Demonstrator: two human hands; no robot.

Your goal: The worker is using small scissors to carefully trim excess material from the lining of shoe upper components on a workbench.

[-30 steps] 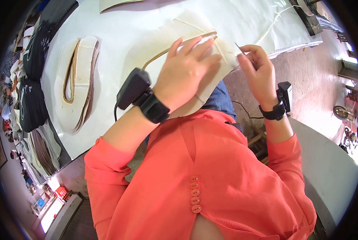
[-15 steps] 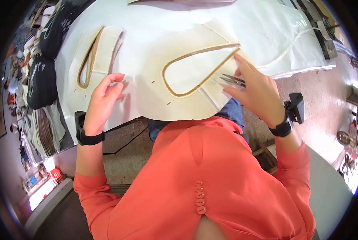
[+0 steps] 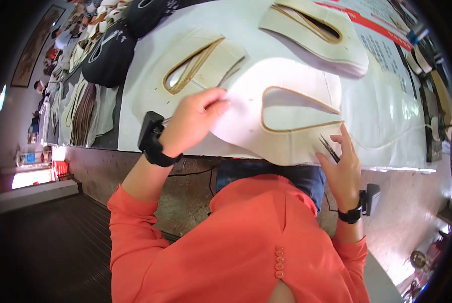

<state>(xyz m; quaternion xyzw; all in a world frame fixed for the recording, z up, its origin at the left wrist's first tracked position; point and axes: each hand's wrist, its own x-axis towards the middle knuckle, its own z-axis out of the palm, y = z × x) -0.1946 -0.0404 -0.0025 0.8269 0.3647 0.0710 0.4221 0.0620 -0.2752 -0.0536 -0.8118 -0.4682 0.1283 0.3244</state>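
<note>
My left hand (image 3: 195,121) is closed, thumb and forefinger pinched at the left edge of a flat cream shoe upper (image 3: 296,144) with brown binding round its teardrop opening. The upper's left side is raised off the white table cover. In my right hand (image 3: 344,171) is a small pair of metal snips (image 3: 329,148), held low against the palm with the points sticking out past the thumb. That hand's fingertips are at the right end of the upper, by the end of the binding. Beyond my left hand lies a second bound upper (image 3: 206,65), its opening partly folded together.
A third cream upper (image 3: 312,33) lies at the far side of the white-covered table (image 3: 392,118). Black bundles (image 3: 108,63) and hanging strips of material (image 3: 85,116) stand on the left. A white cord (image 3: 387,145) runs along the right.
My left hand has gone from open above the table to pinching the upper's left edge, which has risen. The view has swung, bringing the third upper in. My right hand still holds the snips.
</note>
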